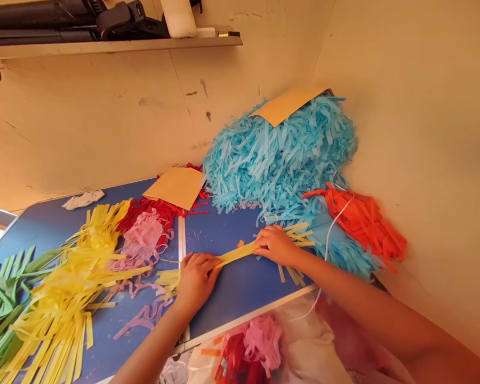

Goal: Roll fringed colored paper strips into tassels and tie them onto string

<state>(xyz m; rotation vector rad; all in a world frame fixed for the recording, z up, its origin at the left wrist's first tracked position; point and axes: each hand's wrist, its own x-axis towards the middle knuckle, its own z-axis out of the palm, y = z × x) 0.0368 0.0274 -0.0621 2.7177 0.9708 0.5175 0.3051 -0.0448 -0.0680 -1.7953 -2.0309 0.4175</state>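
Observation:
A yellow tissue paper fringe (237, 255), gathered into a narrow band at its middle, stretches between my two hands just above the blue table. My left hand (197, 282) is closed around its left end, where cut strips fan out past the fingers. Pinched on the band's right part is my right hand (275, 244), with more loose strips spreading beyond it to the right. A small orange scrap (240, 243) shows just behind the band.
The blue table (220, 314) carries yellow fringes (64, 288), green fringes (4, 304), pink strips (144, 234) and red fringes under a card (178, 186). A large blue fringed piece (280, 154) stands against the wall. Orange-red fringe (364, 221) and a white cord (328, 240) lie right. A shelf (112, 48) hangs above.

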